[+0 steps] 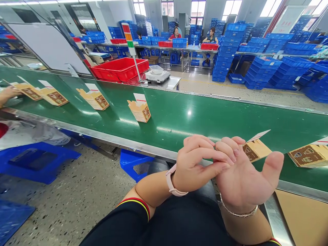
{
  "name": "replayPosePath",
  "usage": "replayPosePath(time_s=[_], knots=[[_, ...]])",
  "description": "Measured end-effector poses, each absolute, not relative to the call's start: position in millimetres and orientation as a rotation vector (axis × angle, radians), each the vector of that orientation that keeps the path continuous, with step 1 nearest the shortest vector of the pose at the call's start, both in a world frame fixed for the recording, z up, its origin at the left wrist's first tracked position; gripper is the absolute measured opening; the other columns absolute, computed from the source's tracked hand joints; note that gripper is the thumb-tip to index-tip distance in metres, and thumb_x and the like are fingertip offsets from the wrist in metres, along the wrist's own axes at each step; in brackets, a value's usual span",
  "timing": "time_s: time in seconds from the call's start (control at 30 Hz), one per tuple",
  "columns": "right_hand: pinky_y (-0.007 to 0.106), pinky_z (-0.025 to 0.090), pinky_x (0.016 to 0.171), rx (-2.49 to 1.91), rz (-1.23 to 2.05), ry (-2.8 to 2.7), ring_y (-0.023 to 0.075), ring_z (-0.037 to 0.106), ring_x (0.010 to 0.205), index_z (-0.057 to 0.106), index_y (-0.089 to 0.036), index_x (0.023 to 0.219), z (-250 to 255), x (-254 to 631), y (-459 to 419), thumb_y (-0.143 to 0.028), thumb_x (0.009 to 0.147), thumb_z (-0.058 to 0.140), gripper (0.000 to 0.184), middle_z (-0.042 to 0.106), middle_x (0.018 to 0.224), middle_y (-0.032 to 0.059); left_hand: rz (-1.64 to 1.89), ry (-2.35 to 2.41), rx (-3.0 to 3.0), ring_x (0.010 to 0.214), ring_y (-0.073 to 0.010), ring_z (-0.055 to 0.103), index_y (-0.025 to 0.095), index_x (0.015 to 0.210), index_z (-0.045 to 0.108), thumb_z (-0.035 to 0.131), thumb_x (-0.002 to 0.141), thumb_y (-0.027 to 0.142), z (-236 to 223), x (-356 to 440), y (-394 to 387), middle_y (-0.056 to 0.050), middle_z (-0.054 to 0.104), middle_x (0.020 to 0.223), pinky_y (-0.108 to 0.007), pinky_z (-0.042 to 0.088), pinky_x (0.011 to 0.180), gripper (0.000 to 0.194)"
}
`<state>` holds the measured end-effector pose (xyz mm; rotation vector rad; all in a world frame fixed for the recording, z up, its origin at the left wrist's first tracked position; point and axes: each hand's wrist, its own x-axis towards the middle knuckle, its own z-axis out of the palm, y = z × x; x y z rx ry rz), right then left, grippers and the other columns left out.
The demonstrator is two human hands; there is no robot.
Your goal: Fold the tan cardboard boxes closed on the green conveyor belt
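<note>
My left hand, with a pink watch on the wrist, lies across the curled fingers of my right hand and pinches at them. My right hand is palm up, thumb spread wide, a thin bracelet on its wrist, and nothing shows in it. Both hands hover at the near metal edge of the green conveyor belt. Just behind my right fingers lies a small tan and brown carton with a white flap. Another such carton lies to its right.
More cartons lie spaced along the belt to the left, where another person's hand touches one. Beyond the belt are a red crate, a scale and stacked blue crates. Blue stools stand below.
</note>
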<state>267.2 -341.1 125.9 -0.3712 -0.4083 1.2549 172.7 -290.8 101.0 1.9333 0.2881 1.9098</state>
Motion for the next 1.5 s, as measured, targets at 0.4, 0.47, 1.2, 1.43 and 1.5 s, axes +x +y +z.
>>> replayPosePath(time_s=[0.4,0.47,1.2,1.43,1.5], knots=[[0.028,0.04,0.047,-0.36,1.287,-0.377,0.0116,0.031,0.056,0.049,-0.023,0.081,127,263,-342,-0.061,0.068,0.066,0.044,0.033,0.068,-0.0037,1.911,0.259,1.887,0.074,-0.013,0.06,0.021,0.082,0.06,0.068,0.084,0.027,102,169,-292,0.002,0.062,0.072,-0.03,0.052,0.07,0.01],[0.028,0.039,0.046,-0.354,1.294,-0.381,0.0118,0.031,0.056,0.049,-0.023,0.082,127,263,-342,-0.061,0.069,0.066,0.044,0.033,0.068,-0.0036,1.922,0.26,1.889,0.075,-0.0127,0.06,0.021,0.082,0.06,0.068,0.084,0.027,102,169,-293,0.002,0.061,0.071,-0.029,0.052,0.071,0.011],[0.029,0.039,0.046,-0.441,1.208,-0.484,0.013,0.029,0.056,0.054,-0.024,0.078,130,258,-340,-0.066,0.068,0.063,0.044,0.031,0.067,-0.003,1.343,0.04,1.295,0.065,-0.0116,0.062,0.02,0.068,0.054,0.074,0.078,0.04,97,173,-283,0.005,0.056,0.062,-0.033,0.053,0.07,0.03],[0.029,0.038,0.045,-0.449,1.214,-0.491,0.0126,0.029,0.056,0.054,-0.024,0.077,129,260,-339,-0.065,0.067,0.065,0.044,0.029,0.066,-0.0035,1.288,-0.039,1.232,0.07,-0.0151,0.069,0.02,0.07,0.053,0.074,0.079,0.035,101,174,-284,0.004,0.062,0.064,-0.037,0.056,0.075,0.027],[0.028,0.038,0.044,-0.455,1.214,-0.498,0.0122,0.029,0.056,0.053,-0.024,0.076,130,259,-339,-0.064,0.066,0.065,0.043,0.028,0.066,-0.0038,1.29,-0.064,1.233,0.072,-0.0153,0.069,0.021,0.07,0.053,0.073,0.08,0.035,101,173,-283,0.004,0.063,0.064,-0.038,0.056,0.077,0.026]])
